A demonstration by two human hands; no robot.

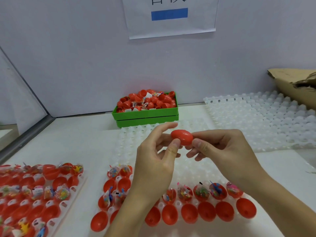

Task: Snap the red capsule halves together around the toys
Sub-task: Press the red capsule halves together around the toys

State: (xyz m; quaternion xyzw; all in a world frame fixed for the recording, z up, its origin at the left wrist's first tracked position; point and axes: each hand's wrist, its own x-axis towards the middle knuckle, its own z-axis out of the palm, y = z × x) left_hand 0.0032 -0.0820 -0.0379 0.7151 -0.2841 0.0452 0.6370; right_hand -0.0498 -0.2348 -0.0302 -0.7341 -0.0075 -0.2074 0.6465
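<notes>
**Capsule in hand, closure unconfirmed**

We find a white bench against a pale partition wall, with a paper notice [170,16] taped above and torn cardboard [295,84] at the far right. Both hands are raised over the middle of the bench. The left hand [153,159] pinches one end of a red capsule [182,137] between thumb and fingers; the right hand [225,149] pinches the other end. The capsule appears whole, held lengthwise between them, clear of every tray. We cannot see its seam well enough to say it is fully latched.

Risks, in our judgement: uneven pressure at the ends may leave one side of the seam open; a toy's bag may catch in the join and stop the snap; the smooth shell may slip from the fingertips and roll among the open halves below.

Containers: a green bin [145,115] by the wall is heaped with red halves and bagged toys. The clear moulded tray [150,170] beneath the hands holds, along its near rows, halves loaded with bagged toys [201,191] and empty halves [206,213] beside them. A second tray [73,187] at the left is similarly filled. A further clear tray [259,120] lies at the right.
</notes>
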